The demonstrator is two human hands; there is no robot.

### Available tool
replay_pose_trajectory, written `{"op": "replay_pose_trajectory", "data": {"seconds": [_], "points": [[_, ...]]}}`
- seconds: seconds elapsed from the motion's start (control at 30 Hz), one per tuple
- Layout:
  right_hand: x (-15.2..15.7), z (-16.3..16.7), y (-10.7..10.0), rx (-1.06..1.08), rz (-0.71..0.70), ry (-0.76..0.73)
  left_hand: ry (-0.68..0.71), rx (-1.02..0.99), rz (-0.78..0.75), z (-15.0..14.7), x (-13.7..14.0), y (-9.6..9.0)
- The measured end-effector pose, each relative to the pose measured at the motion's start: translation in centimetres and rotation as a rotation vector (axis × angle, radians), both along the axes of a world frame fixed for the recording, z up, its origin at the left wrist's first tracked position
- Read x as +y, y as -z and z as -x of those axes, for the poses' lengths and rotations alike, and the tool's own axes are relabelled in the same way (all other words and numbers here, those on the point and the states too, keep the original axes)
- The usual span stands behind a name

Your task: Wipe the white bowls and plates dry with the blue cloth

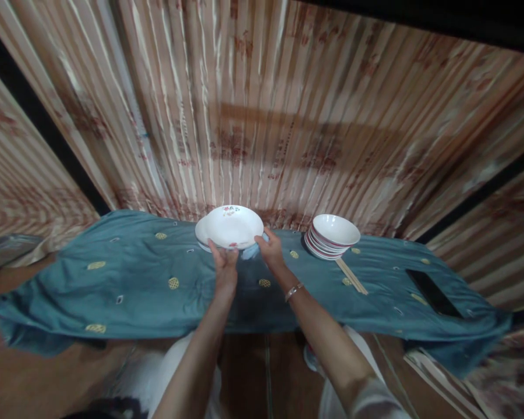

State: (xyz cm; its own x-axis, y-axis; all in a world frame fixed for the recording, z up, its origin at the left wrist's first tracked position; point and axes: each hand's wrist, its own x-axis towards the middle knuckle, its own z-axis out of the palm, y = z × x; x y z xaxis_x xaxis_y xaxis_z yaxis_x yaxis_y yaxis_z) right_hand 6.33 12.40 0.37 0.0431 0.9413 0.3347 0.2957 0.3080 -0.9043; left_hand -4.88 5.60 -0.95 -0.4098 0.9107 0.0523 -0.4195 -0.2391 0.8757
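A white plate (234, 226) with small red floral prints is held up between my two hands, tilted toward me. My left hand (225, 269) grips its near left rim, thumb side and fingers at the edge. My right hand (271, 251) is closed on the right rim, thumb on top. A light blue cloth (250, 252) shows under the plate beside my right fingers; how it is held is partly hidden. Behind the plate's left side, another white plate (201, 231) shows at its edge, the rest covered.
A stack of white bowls (335, 230) with red bands stands to the right. Wooden chopsticks (351, 277) lie in front of it, and a black phone (433, 293) farther right. The table wears a green-blue cloth (144, 291); a pleated curtain (262, 116) hangs behind.
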Motion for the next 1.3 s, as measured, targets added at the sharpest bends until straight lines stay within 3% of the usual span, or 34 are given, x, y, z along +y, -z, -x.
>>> {"op": "replay_pose_trajectory", "data": {"seconds": [0.2, 0.37, 0.47, 0.53, 0.67, 0.8, 0.9, 1.1, 1.3], "points": [[-6.6, -2.6, 0.9, 0.096, -0.009, 0.078, 0.038, -0.092, 0.085, -3.8, -4.3, -1.4], [-11.2, -6.3, 2.9, 0.015, 0.079, 0.088, 0.068, -0.151, 0.188, -4.3, -7.2, 0.1], [-13.1, -9.9, 3.6, -0.064, 0.163, 0.219, 0.126, -0.114, 0.212, -4.6, -8.4, 1.4], [-13.9, -12.1, 3.3, -0.09, 0.139, 0.321, 0.162, -0.091, 0.248, -5.1, -9.0, 2.2], [-13.4, -13.7, 2.3, -0.185, 0.05, 0.346, 0.226, -0.081, 0.302, -6.1, -9.5, 3.4], [-11.4, -11.9, 3.4, -0.405, -0.086, 0.1, 0.243, -0.116, 0.337, -6.6, -9.6, 3.9], [-10.7, -10.8, 4.9, -0.687, -0.034, -0.12, 0.239, -0.115, 0.347, -6.4, -9.7, 4.1], [-10.8, -11.4, 5.2, -0.896, 0.007, -0.263, 0.248, -0.103, 0.368, -5.9, -9.8, 4.3], [-8.1, -11.2, 5.2, -0.993, 0.103, -0.174, 0.29, -0.109, 0.39, -5.9, -9.6, 4.0]]}}
